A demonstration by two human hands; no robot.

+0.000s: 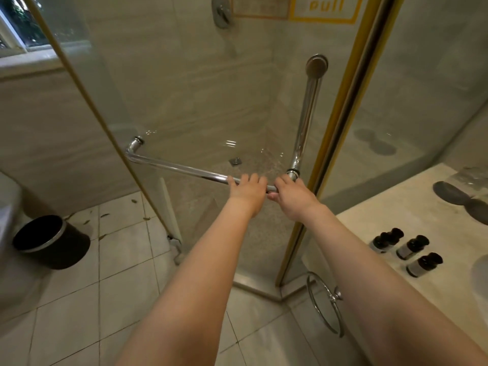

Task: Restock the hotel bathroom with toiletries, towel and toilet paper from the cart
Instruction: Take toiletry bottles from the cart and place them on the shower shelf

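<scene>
1. Partly done, seemingly: three toiletry bottles (412, 247) on the counter (383, 207), right of the shower.
2. Probably left to do: towel for the bare towel ring (326, 303), plus toilet paper.
3. Curled round the shower door's chrome bar (179, 167), side by side: left hand (247, 190), right hand (293, 196).
4. Out of view: cart, towel, toilet paper. Bottle labels unreadable.
</scene>
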